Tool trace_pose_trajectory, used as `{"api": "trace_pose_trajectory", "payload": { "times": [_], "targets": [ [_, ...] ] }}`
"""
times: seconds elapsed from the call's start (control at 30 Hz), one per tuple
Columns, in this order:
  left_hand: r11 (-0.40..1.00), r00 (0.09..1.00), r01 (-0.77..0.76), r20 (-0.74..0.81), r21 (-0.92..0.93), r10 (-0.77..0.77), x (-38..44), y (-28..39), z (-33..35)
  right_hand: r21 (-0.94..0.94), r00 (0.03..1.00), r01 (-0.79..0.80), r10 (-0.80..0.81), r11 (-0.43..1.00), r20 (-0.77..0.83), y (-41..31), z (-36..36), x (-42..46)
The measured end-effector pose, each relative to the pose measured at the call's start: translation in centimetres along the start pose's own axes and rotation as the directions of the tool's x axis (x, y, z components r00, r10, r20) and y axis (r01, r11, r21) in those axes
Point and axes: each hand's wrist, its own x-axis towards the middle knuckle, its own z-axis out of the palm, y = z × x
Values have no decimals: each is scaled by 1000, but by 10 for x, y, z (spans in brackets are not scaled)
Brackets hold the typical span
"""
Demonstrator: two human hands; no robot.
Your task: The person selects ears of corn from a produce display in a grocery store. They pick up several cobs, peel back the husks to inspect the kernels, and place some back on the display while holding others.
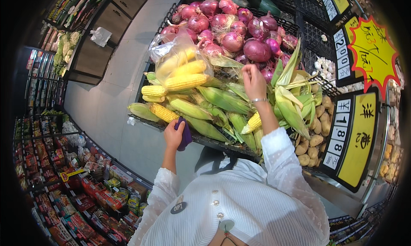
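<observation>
My left hand (pixel 173 133) grips a purple cloth (pixel 185 137) at the near edge of the black crate (pixel 205 142). A husked yellow corn cob (pixel 163 113) meets the cloth at its lower end. My right hand (pixel 254 82) hangs over the corn with its fingers curled. A pale corn husk (pixel 226 61) with dry silk lies at its fingertips; whether they pinch it is hidden. Corn in green husk (pixel 224 100) fills the near part of the crate. On top, left of centre, rests a clear plastic bag (pixel 179 60) of husked cobs, with bare cobs (pixel 153 92) beside it.
Red onions (pixel 232 40) are heaped beyond the corn. Loose husks (pixel 287 98) rise at the right, beside potatoes (pixel 313 151) and garlic (pixel 324 66). Large price signs (pixel 351 140) stand along the right edge. Shelves of packaged goods (pixel 93 194) line the left, across the tiled floor (pixel 110 96).
</observation>
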Motion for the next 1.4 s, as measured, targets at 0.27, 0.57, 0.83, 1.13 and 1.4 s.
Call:
{"api": "trace_pose_trajectory", "payload": {
  "times": [0.27,0.57,0.83,1.13,1.4],
  "targets": [
    [999,999,25,21,30,-26,4,15,-3,-471,881,123,123,874,458,52,60,48],
    [999,1000,11,6,44,-11,5,9,0,-165,970,226,-207,960,124,74,44,6],
    [998,997,-63,-34,-11,62,3,-1,2,-192,955,-213,162,958,-249,9,-61,-85],
    [996,996,-88,-18,-22,88,2,-10,3,-845,903,-194,427,498,45,3,-135,-216],
    [986,985,-167,-47,-29,165,0,0,-7,-436,993,66,-18,898,115,-32,-75,-103]
  ]
}}
